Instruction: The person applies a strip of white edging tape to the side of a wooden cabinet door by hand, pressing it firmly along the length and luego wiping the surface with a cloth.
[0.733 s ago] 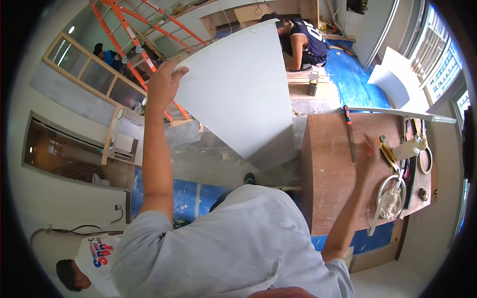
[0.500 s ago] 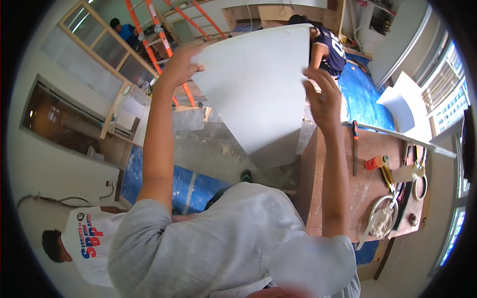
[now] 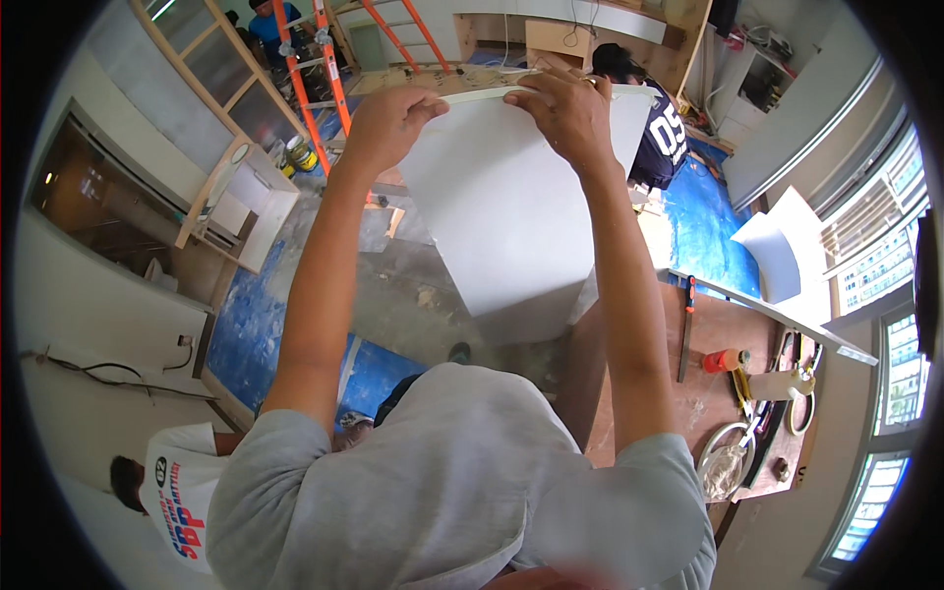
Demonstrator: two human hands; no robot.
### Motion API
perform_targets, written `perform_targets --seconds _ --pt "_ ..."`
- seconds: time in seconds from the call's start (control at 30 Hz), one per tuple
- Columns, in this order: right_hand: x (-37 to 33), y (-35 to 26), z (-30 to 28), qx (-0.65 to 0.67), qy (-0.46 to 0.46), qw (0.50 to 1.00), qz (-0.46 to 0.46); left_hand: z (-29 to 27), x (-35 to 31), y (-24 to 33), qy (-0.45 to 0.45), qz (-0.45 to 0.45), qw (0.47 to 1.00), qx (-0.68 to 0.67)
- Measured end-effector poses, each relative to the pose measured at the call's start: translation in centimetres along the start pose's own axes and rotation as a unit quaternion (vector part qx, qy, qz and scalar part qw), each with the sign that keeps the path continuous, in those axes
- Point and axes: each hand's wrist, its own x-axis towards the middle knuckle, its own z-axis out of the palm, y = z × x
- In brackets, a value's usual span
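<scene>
Now my right hand (image 3: 572,113) has swung in from the right to join my left hand (image 3: 393,130), so the flat white panel (image 3: 511,206) has two holds. Thumbs and fingers pinch its far edge. It's ahead, left of the brown box-like table (image 3: 703,398), long axis running from that edge down nearer me, narrower-looking end lowest.

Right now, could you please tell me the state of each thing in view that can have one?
Panel: held by its top edge; lower support unclear.
Left hand: fingers closed on the panel's top edge.
Right hand: fingers closed on the same edge.
Ladder: standing, legs spread.
Orange-handled tool: lying on the bench.
Blue sheet: spread out, whitish marks.
White sheet: bowed.
</scene>
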Motion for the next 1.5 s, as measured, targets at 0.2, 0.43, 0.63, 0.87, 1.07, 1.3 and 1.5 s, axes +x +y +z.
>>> perform_targets --seconds 0.2,0.43,0.63,0.87,1.07,1.3,1.5 --pt "0.4 1.8 -2.0 0.18 -0.104 0.974 0.095 -0.4 -0.3 -2.0 -0.011 0.06 0.996 -0.062" --pt "0.5 1.8 -2.9 0.197 -0.093 0.975 0.035 4.8 1.0 5.8 0.118 0.185 0.966 0.139" --pt "-0.1 1.5 -4.4 0.174 -0.102 0.979 0.042 3.4 3.4 10.6 -0.063 -0.035 0.996 0.055" --pt "-0.7 0.5 -5.1 0.129 -0.132 0.982 0.038 3.0 3.3 5.7 0.036 0.003 0.973 -0.229" --pt "-0.7 0.5 -5.0 0.163 -0.123 0.978 0.031 5.5 1.7 7.0 0.152 0.208 0.965 -0.043" --pt "-1.0 0.4 -5.6 0.148 -0.133 0.98 0.029 7.5 1.7 8.4 0.224 0.188 0.954 -0.068" --pt "-1.2 0.7 -5.2 0.142 -0.138 0.979 0.046 5.5 0.5 7.2 0.243 0.132 0.89 -0.363"
